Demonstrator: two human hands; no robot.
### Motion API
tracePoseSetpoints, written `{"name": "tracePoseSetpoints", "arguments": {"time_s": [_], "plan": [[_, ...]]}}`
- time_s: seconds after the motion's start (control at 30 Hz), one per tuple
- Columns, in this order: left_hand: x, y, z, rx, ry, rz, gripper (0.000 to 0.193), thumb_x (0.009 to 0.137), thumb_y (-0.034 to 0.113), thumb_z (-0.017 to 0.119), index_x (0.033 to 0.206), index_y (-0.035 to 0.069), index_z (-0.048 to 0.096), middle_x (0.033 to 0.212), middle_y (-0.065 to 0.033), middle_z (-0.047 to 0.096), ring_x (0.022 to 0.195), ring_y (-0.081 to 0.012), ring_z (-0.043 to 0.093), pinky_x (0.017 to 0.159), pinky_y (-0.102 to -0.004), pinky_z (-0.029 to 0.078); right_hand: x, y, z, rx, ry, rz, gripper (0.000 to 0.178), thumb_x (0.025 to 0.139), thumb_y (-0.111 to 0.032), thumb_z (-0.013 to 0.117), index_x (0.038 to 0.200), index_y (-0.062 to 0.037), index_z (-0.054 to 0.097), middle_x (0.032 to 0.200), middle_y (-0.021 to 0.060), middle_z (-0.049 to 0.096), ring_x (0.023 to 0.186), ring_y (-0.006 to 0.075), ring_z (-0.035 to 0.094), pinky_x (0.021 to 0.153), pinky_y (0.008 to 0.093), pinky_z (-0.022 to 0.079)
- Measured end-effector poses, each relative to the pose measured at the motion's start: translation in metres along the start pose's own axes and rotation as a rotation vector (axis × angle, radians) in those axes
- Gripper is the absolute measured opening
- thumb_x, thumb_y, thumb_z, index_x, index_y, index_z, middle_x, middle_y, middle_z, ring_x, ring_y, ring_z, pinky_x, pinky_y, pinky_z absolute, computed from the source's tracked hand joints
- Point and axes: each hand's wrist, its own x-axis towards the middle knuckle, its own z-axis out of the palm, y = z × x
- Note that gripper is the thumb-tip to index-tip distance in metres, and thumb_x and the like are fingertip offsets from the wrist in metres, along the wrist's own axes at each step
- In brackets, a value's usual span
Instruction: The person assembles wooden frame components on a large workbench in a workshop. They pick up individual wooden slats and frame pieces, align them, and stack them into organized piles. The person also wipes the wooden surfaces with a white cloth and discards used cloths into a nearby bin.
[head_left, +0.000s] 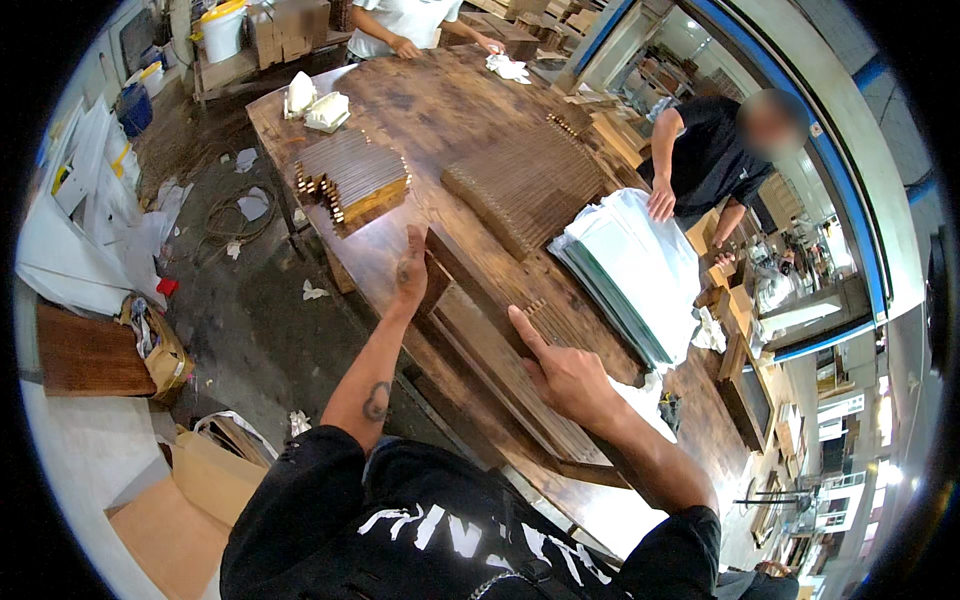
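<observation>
My left hand is at the far left end of the wooden frame, half open, though I cannot tell how firmly it grips; my right hand is over the frame's long side, index finger straight and the others curled, and whether it has hold of the wood I cannot tell. The frame lies along the near edge of the tabletop; beyond it are brown slats and white sheets, a co-worker's hand on the sheets.
</observation>
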Motion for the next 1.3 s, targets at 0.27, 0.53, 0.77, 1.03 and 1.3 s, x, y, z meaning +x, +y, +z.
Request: {"name": "tracePoseSetpoints", "arguments": {"time_s": [0.27,0.53,0.77,1.03,1.3], "plan": [[-0.003,0.005,0.002,-0.018,-0.037,0.013,0.096,0.093,0.073,0.026,0.149,-0.004,0.014,0.153,-0.018,0.016,0.143,-0.0273,0.016,0.119,-0.0375,0.014,0.001,0.0,-0.003,-0.039,-0.095,0.026,0.074,0.099,-0.023,0.048,0.156,-0.0221,0.002,0.075,0.0253,0.064,0.065,0.0414,0.064,0.065,0.0514,0.051],[-0.005,0.022,0.009,-0.069,-0.064,-0.048,0.1,0.093,0.073,0.027,0.152,-0.005,0.004,0.162,-0.0181,0.001,0.15,-0.0266,0.005,0.122,-0.0382,0.009,-0.003,0.011,0.006,-0.017,-0.036,-0.019,0.081,0.095,-0.015,0.049,0.156,-0.0219,-0.003,0.071,0.0183,0.064,0.06,0.0337,0.065,0.055,0.047,0.052],[-0.012,0.067,0.015,0.086,-0.121,-0.122,0.084,0.095,0.065,0.033,0.152,0.005,0.019,0.159,-0.0134,0.016,0.148,-0.0248,0.015,0.12,-0.0398,0.012,-0.001,0.02,0.004,-0.029,-0.018,-0.025,0.082,0.095,-0.014,0.05,0.156,-0.0221,-0.005,0.071,0.0165,0.064,0.061,0.0329,0.065,0.055,0.0468,0.052],[0.014,0.017,-0.005,-0.016,-0.061,-0.118,0.058,0.098,0.05,0.041,0.127,0.003,0.054,0.15,-0.0167,0.035,0.142,-0.0264,0.029,0.117,-0.0392,0.017,-0.002,0.012,-0.007,-0.022,-0.087,0.005,0.075,0.1,-0.023,0.048,0.156,-0.025,-0.001,0.075,0.0156,0.063,0.062,0.0276,0.065,0.054,0.04,0.054],[0.024,0.02,-0.004,0.108,-0.313,0.22,0.041,0.1,0.04,0.042,0.08,0.005,0.05,0.087,-0.0031,0.049,0.092,-0.0167,0.046,0.097,-0.0321,0.033,-0.006,0.021,0.026,0.003,0.073,-0.016,0.085,0.093,-0.012,0.053,0.157,-0.0245,-0.002,0.069,0.0165,0.063,0.058,0.0322,0.063,0.05,0.0436,0.05]]}}
